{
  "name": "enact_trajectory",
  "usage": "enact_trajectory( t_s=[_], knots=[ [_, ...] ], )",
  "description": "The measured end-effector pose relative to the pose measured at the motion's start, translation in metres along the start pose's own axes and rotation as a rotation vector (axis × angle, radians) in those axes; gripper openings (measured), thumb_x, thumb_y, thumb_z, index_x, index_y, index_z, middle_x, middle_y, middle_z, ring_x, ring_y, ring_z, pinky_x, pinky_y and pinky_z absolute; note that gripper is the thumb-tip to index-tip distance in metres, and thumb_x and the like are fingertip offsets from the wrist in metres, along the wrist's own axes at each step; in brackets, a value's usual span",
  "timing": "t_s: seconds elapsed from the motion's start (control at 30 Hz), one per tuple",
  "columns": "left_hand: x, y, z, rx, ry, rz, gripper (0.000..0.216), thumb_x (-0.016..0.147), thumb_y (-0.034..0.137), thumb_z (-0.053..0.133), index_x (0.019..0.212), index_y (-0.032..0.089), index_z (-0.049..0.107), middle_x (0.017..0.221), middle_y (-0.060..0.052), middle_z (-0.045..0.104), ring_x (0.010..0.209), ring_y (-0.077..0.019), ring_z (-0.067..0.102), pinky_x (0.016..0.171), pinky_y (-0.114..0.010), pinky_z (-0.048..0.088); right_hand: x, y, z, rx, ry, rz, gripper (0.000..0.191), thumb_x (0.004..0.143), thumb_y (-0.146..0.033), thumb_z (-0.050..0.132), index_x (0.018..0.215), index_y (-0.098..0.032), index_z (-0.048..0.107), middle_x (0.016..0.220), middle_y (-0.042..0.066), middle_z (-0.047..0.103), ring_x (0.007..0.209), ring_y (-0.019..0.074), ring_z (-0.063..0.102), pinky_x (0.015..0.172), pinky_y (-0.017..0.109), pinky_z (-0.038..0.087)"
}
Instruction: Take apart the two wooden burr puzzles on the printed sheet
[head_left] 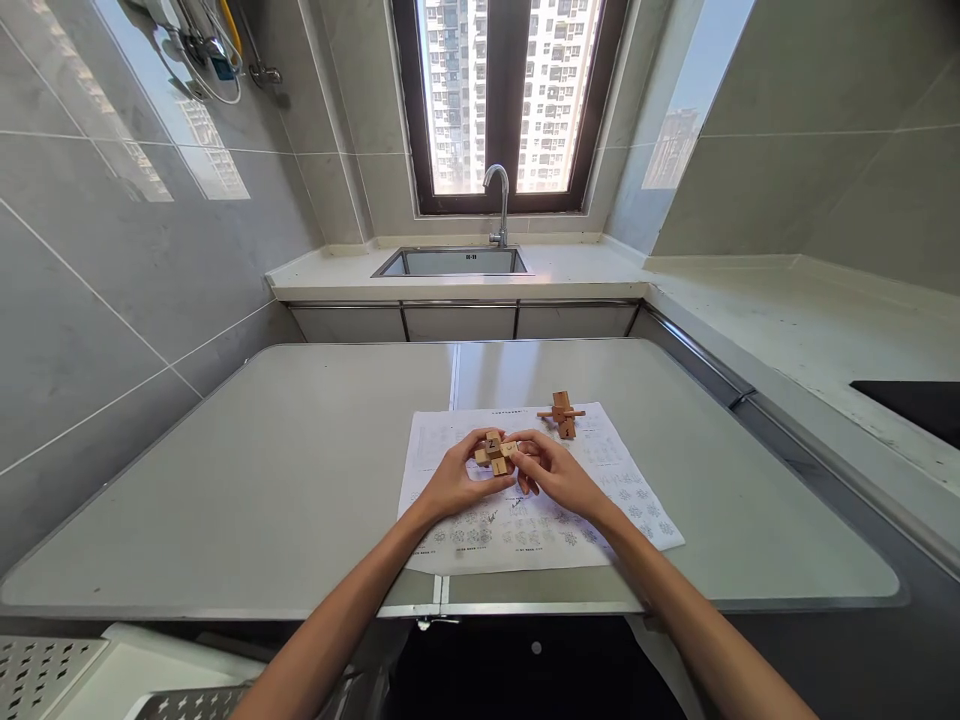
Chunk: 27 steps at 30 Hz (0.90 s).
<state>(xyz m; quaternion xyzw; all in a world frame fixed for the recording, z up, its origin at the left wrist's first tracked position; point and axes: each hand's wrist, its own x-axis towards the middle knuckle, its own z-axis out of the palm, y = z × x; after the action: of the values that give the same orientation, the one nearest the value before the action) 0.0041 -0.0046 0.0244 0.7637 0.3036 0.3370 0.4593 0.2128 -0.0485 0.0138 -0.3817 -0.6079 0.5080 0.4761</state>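
Observation:
A small wooden interlocking puzzle (496, 453) of pale blocks is held between both hands above a printed paper sheet (630, 500). My left hand (454, 481) grips its left side with curled fingers. My right hand (553, 473) pinches its right side. A second, darker wooden cross-shaped puzzle (562, 413) lies on the sheet's far edge, just beyond my right hand and apart from it.
The sheet lies on a grey table (285, 480) with a seam down its middle. Beyond it a counter holds a steel sink (454, 262) and tap (498, 200) under a window. A counter (795, 320) with a black hob (919, 405) runs along the right.

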Motion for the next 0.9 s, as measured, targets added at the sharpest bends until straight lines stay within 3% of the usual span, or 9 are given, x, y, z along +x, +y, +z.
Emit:
enact_trajectory(
  t_s=[0.17, 0.3, 0.37, 0.57, 0.73, 0.9],
  knots=[
    [0.002, 0.001, -0.004, -0.034, -0.002, 0.019, 0.059, 0.080, 0.040, 0.085, 0.132, 0.025, 0.063, 0.141, -0.009, 0.065, 0.126, -0.0276, 0.063, 0.110, -0.042, 0.048, 0.010, -0.001, -0.010, 0.095, -0.167, 0.112, 0.041, 0.098, -0.056, 0.064, 0.117, -0.020, 0.060, 0.080, 0.000, 0.067, 0.065, 0.0148, 0.063, 0.059, 0.028, 0.048],
    [0.001, 0.005, -0.006, -0.041, -0.059, -0.003, 0.051, 0.079, 0.035, 0.085, 0.126, 0.024, 0.068, 0.138, -0.008, 0.069, 0.123, -0.0281, 0.065, 0.109, -0.041, 0.047, 0.015, 0.006, -0.017, 0.192, -0.428, 0.185, 0.038, 0.096, -0.053, 0.068, 0.103, -0.016, 0.068, 0.086, 0.006, 0.072, 0.077, 0.0176, 0.069, 0.072, 0.031, 0.053],
    [0.000, 0.007, -0.006, -0.045, -0.096, -0.007, 0.052, 0.080, 0.034, 0.084, 0.128, 0.025, 0.069, 0.134, -0.007, 0.071, 0.120, -0.0281, 0.066, 0.108, -0.040, 0.048, 0.017, 0.011, -0.019, 0.177, -0.487, 0.202, 0.037, 0.094, -0.051, 0.072, 0.100, -0.014, 0.070, 0.086, 0.006, 0.073, 0.078, 0.0186, 0.069, 0.073, 0.031, 0.054],
    [-0.002, 0.009, -0.007, -0.018, -0.092, 0.016, 0.050, 0.079, 0.033, 0.085, 0.125, 0.023, 0.069, 0.135, -0.007, 0.071, 0.121, -0.0278, 0.067, 0.108, -0.038, 0.049, 0.017, 0.022, -0.013, 0.130, -0.370, 0.153, 0.038, 0.089, -0.051, 0.076, 0.096, -0.014, 0.073, 0.075, 0.003, 0.068, 0.069, 0.0167, 0.065, 0.065, 0.028, 0.050],
    [-0.002, 0.007, -0.007, 0.034, -0.058, 0.033, 0.056, 0.076, 0.037, 0.088, 0.127, 0.023, 0.068, 0.133, -0.009, 0.072, 0.120, -0.0290, 0.068, 0.108, -0.041, 0.050, 0.014, 0.023, -0.007, 0.113, -0.261, 0.118, 0.035, 0.087, -0.046, 0.078, 0.105, -0.016, 0.074, 0.081, 0.001, 0.068, 0.067, 0.0153, 0.061, 0.067, 0.030, 0.051],
    [-0.002, 0.005, -0.009, 0.066, -0.002, 0.046, 0.056, 0.076, 0.038, 0.087, 0.127, 0.024, 0.068, 0.135, -0.010, 0.071, 0.120, -0.0298, 0.068, 0.108, -0.044, 0.051, 0.013, 0.024, -0.002, 0.024, -0.156, 0.057, 0.028, 0.089, -0.044, 0.073, 0.099, -0.018, 0.073, 0.080, 0.001, 0.066, 0.068, 0.0166, 0.059, 0.067, 0.031, 0.051]
  ],
)
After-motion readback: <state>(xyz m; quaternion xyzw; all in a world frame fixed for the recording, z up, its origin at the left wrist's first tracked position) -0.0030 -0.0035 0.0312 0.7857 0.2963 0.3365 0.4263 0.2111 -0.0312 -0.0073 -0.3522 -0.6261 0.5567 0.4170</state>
